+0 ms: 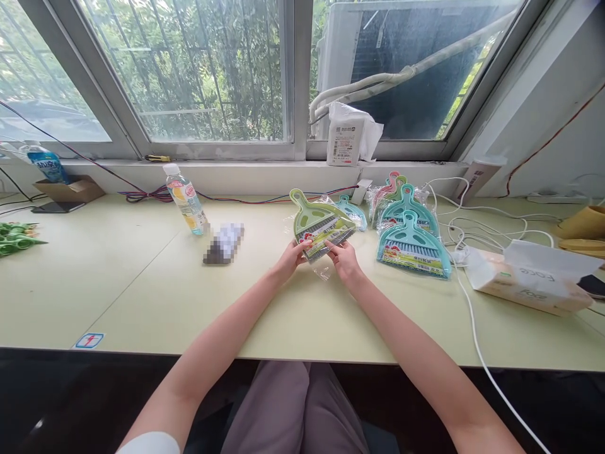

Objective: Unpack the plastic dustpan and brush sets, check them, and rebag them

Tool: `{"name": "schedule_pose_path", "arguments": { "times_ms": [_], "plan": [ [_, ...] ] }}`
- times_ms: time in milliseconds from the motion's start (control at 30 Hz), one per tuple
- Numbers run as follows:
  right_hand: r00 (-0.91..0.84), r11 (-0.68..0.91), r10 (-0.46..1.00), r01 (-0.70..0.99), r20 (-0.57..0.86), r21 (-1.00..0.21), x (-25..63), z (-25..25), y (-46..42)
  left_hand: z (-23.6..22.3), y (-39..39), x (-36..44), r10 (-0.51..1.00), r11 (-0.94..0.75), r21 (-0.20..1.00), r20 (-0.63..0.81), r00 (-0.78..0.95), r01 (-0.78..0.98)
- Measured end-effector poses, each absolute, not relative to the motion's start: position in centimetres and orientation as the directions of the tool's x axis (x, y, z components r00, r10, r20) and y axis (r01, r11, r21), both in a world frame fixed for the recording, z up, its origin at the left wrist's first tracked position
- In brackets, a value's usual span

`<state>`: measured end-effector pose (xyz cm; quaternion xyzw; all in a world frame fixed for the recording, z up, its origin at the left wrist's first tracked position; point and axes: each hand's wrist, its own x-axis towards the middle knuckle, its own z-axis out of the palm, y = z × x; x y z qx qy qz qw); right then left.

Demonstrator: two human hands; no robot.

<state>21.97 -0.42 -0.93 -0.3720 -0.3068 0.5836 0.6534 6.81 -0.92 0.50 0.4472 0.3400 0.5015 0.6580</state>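
Observation:
Between my two hands, above the table, is a green dustpan and brush set (317, 221) in a clear plastic bag, its handle tilted to the upper left. My left hand (289, 260) grips its lower left edge, thumb on the front. On the lower right, my right hand (345, 261) pinches the same pack. The fingers behind the pack are hidden. Just beyond it lies a blue dustpan (352, 211), partly covered. To the right, several wrapped sets lie overlapping, with a blue dustpan set (413, 249) in front and a pink one (393, 183) at the back.
A drink bottle (186, 198) stands left of a blurred object (224, 243). At right are a tissue pack (529, 277) and a loose white cable (467, 302) running over the table edge. A white box (344, 142) sits on the sill. Green items (19, 239) lie far left.

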Motion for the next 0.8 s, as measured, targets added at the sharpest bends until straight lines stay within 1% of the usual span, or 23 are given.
{"name": "schedule_pose_path", "arguments": {
  "times_ms": [67, 233, 367, 467, 533, 600, 667, 700, 733, 767, 800],
  "plan": [
    [0.127, 0.032, 0.991, -0.528, -0.041, -0.849, 22.1, -1.0, -0.3, 0.5, -1.1, 6.9, 0.957, 0.105, 0.942, -0.009, 0.289, -0.319],
    [0.101, 0.002, 0.993, -0.514, -0.058, -0.858, 22.4, -1.3, 0.2, 0.1, -1.2, 7.1, 0.963, 0.112, 0.961, -0.042, 0.268, -0.251],
    [-0.008, -0.080, 0.996, -0.481, -0.087, -0.873, 22.9, -1.2, 0.8, -0.8, -0.1, 6.8, 0.958, 0.151, 0.969, -0.094, 0.272, -0.194],
    [-0.087, -0.137, 0.990, -0.431, -0.110, -0.892, 23.5, -0.8, 1.2, -1.4, 1.3, 5.7, 0.970, 0.145, 0.956, -0.087, 0.226, -0.254],
    [-0.038, -0.103, 0.995, -0.377, -0.095, -0.921, 24.2, -0.4, 1.3, -1.6, 2.3, 4.5, 0.982, 0.132, 0.934, -0.077, 0.174, -0.333],
    [0.092, 0.021, 0.996, -0.276, -0.005, -0.961, 24.9, 0.0, 1.4, -1.5, 3.1, 3.1, 0.987, 0.135, 0.904, -0.088, 0.133, -0.405],
    [0.192, 0.208, 0.962, -0.066, 0.192, -0.976, 25.6, 0.3, 1.4, -1.2, 3.5, 1.9, 0.986, 0.156, 0.880, -0.114, 0.118, -0.450],
    [0.202, 0.298, 0.930, 0.079, 0.308, -0.951, 25.9, 0.4, 1.4, -0.9, 3.5, 1.5, 0.986, 0.163, 0.872, -0.123, 0.115, -0.462],
    [0.183, 0.374, 0.891, 0.226, 0.416, -0.900, 26.2, 0.5, 1.4, -0.7, 3.5, 1.2, 0.985, 0.166, 0.868, -0.128, 0.112, -0.469],
    [0.143, 0.434, 0.851, 0.350, 0.505, -0.830, 26.3, 0.5, 1.4, -0.4, 3.3, 1.0, 0.985, 0.168, 0.866, -0.131, 0.111, -0.471],
    [0.095, 0.478, 0.817, 0.440, 0.569, -0.760, 26.4, 0.4, 1.5, -0.1, 3.1, 0.9, 0.984, 0.172, 0.867, -0.136, 0.111, -0.467]
  ]
}}
